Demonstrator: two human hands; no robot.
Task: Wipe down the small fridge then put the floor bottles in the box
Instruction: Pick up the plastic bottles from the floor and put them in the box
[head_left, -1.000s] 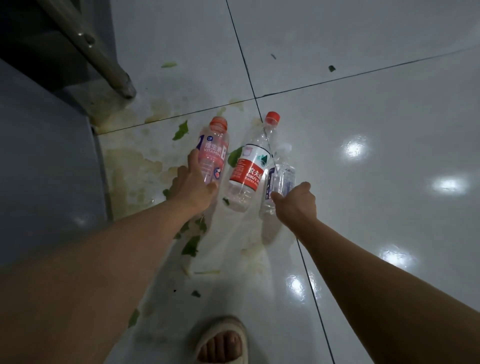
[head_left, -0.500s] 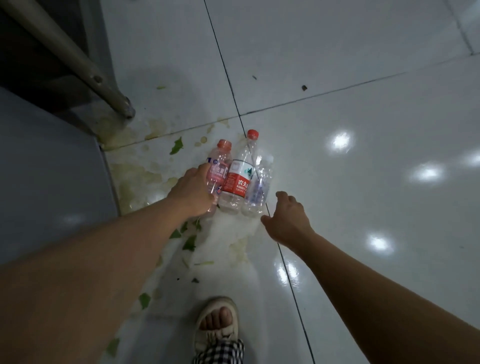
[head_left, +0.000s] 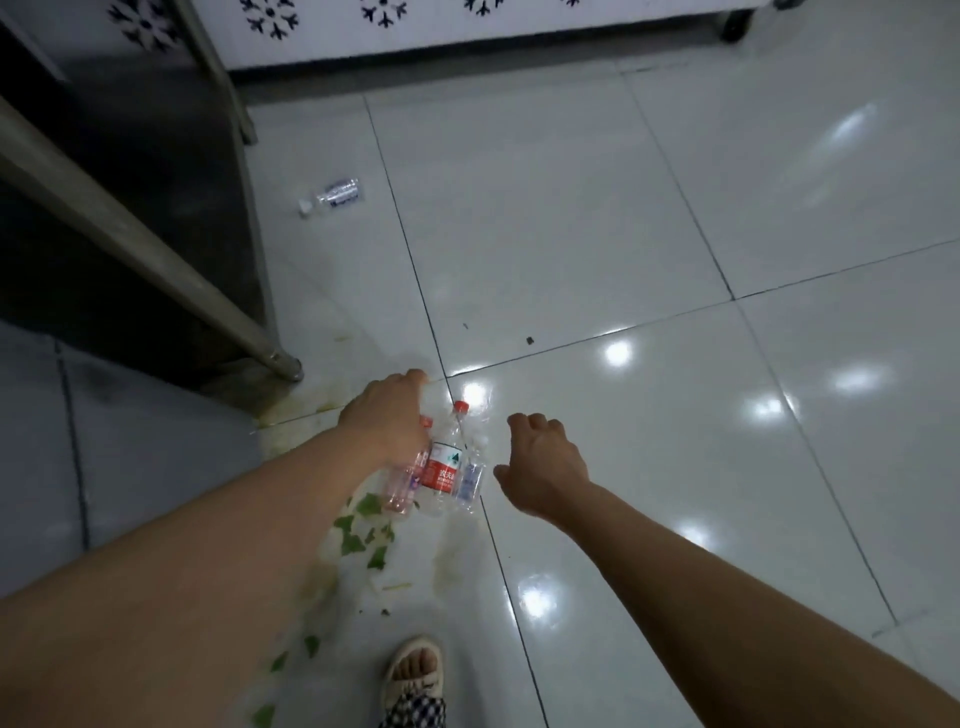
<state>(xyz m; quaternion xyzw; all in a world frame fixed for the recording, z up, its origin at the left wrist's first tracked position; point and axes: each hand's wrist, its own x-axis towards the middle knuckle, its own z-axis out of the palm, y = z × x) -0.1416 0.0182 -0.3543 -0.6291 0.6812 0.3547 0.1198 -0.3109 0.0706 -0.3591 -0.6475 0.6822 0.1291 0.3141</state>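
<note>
Lifted since half a second ago: three bottles (head_left: 441, 467) bunched under my left hand (head_left: 387, 415), fingers closed over their necks, caps pointing away, long axes roughly parallel, bases toward me. Right hand (head_left: 543, 467) half-curled, empty, just beside them. Fourth bottle (head_left: 335, 193) lies sideways by table leg (head_left: 130, 244).

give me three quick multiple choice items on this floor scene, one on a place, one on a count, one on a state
1. Where is the lone bottle?
A. by the dark cabinet, far from the hands
B. beside the sandal
C. in the right hand

2. How many bottles are bunched at the left hand?
A. one
B. three
C. five

3. The right hand is:
A. gripping a bottle
B. empty, beside the bunch
C. flat on the floor

Key: 1 A, it lies alone up the floor; 2 B, three side by side; 3 B, its fingers hold nothing.
</note>
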